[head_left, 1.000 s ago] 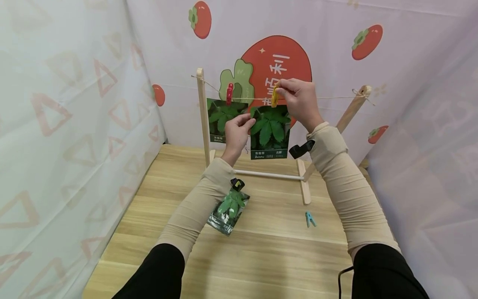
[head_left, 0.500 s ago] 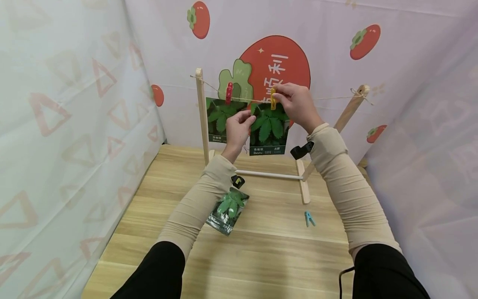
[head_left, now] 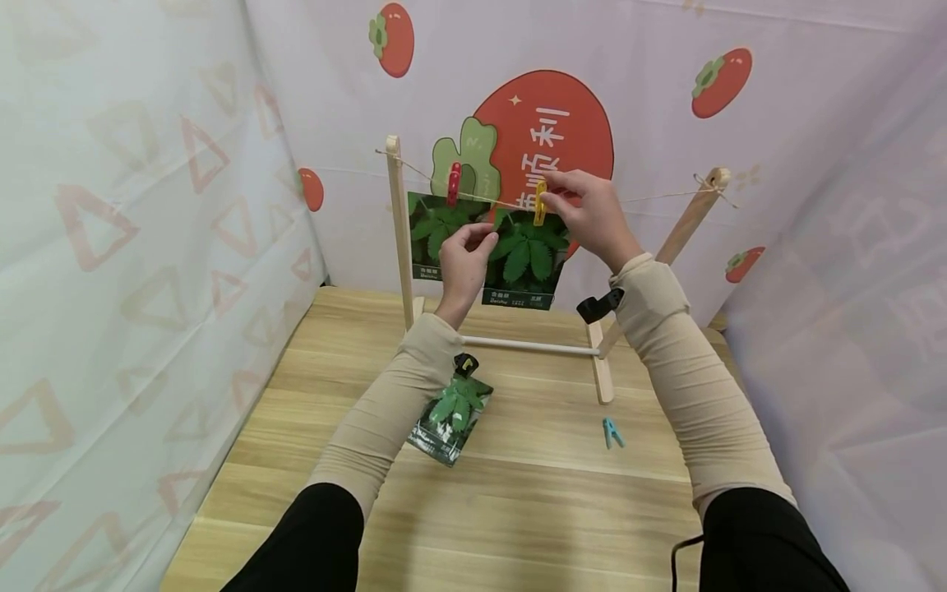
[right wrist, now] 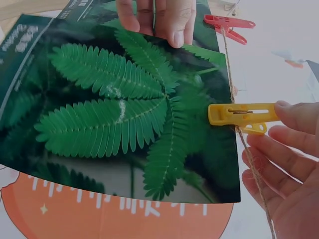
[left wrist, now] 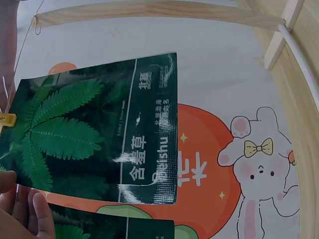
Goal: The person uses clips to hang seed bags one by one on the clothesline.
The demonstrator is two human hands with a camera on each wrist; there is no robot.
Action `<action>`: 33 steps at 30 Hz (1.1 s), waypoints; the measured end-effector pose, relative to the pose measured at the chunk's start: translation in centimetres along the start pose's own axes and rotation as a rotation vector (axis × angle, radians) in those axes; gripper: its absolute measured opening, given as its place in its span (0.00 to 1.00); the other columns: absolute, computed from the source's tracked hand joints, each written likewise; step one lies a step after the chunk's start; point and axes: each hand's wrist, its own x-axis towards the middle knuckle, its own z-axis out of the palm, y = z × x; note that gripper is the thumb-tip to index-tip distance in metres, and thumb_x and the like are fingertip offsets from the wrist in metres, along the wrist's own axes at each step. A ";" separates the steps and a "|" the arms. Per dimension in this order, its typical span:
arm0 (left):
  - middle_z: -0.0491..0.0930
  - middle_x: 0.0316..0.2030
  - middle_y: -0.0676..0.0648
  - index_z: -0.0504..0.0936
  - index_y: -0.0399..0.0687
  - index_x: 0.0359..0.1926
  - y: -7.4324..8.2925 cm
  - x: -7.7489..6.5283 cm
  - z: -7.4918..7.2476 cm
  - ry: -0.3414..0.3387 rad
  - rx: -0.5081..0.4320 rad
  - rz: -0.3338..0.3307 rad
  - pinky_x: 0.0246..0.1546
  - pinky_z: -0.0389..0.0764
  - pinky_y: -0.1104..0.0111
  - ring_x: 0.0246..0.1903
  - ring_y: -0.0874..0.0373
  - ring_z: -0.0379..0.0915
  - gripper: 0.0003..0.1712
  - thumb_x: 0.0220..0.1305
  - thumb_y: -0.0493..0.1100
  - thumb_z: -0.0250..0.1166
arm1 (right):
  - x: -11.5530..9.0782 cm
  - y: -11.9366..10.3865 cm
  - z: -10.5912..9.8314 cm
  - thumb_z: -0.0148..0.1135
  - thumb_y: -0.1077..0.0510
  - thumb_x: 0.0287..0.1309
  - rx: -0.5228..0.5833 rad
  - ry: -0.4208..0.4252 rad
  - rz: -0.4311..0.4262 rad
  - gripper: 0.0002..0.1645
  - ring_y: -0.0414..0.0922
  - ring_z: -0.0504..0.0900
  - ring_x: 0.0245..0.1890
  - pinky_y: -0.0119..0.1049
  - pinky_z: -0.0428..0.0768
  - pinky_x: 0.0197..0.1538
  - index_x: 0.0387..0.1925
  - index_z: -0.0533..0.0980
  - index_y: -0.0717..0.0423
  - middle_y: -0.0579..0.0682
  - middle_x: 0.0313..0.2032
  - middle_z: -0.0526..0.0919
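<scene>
A seed packet [head_left: 525, 261] with a green fern-like leaf hangs at the twine [right wrist: 227, 55], its lower end swung to the left in the head view. My right hand [head_left: 593, 212] pinches a yellow clothespin [right wrist: 244, 114] by its handle ends between thumb and index finger. The clothespin's jaws lie over the packet's top edge at the twine. My left hand [head_left: 464, 267] pinches the packet's left edge near the top, the thumb on its front face. Behind that hand hangs another such packet [head_left: 427, 238], under a red clothespin [head_left: 454, 182].
The twine runs between two wooden posts [head_left: 399, 230], joined low down by a white rod [head_left: 528, 345]. A third packet [head_left: 450, 421] lies on the wooden table [head_left: 503, 510] under the left forearm. A blue clothespin [head_left: 612, 432] lies to the right.
The yellow clothespin and right hand have come down a little, pulling the twine lower. The packet's bottom has swung left, and the left hand has shifted slightly left.
</scene>
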 end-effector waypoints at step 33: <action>0.79 0.57 0.44 0.78 0.46 0.60 -0.4 -2.1 -3.4 -0.190 0.209 0.093 0.63 0.71 0.52 0.61 0.49 0.72 0.22 0.70 0.48 0.60 | -7.8 3.5 0.9 0.64 0.63 0.61 -0.064 0.231 -0.122 0.24 0.61 0.77 0.52 0.56 0.76 0.55 0.58 0.75 0.67 0.66 0.51 0.79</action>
